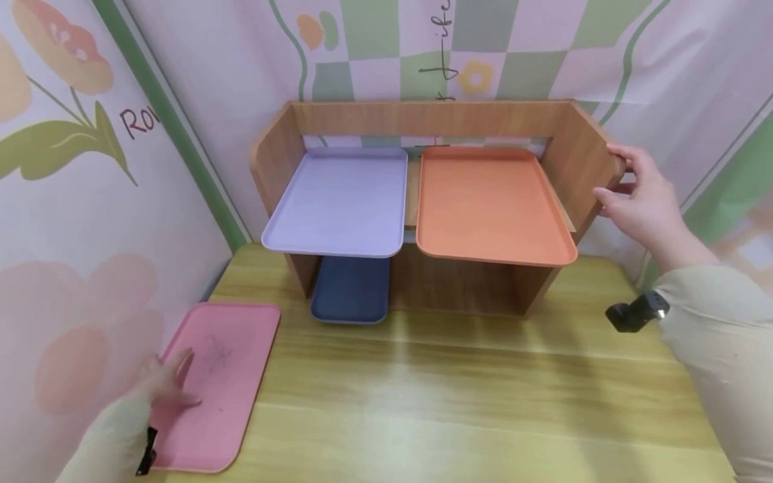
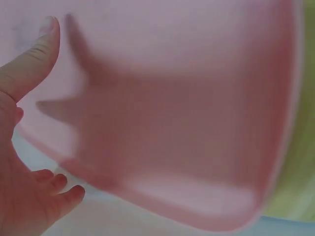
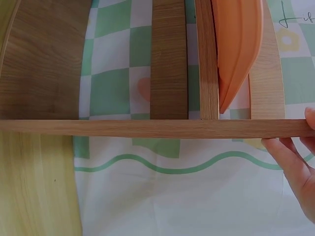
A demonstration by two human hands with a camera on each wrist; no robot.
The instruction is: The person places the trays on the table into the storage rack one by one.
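My left hand (image 1: pixel 164 385) is over the pink tray (image 1: pixel 235 376), which lies flat on the table at the left. Its thumb (image 2: pixel 39 61) and fingers are spread, and their shadow falls across the tray in the left wrist view. My right hand (image 1: pixel 649 201) grips the upper front edge of the right side panel (image 1: pixel 576 164) of a wooden desk shelf. In the right wrist view the thumb and the fingers (image 3: pixel 288 157) stand on opposite sides of that panel.
On the shelf's upper board lie a lilac tray (image 1: pixel 344 201) and an orange tray (image 1: pixel 489 208), both jutting past its front. A dark blue tray (image 1: pixel 352 290) sits below, partly under the shelf. A printed curtain (image 1: pixel 211 80) hangs behind the wooden table (image 1: pixel 423 402).
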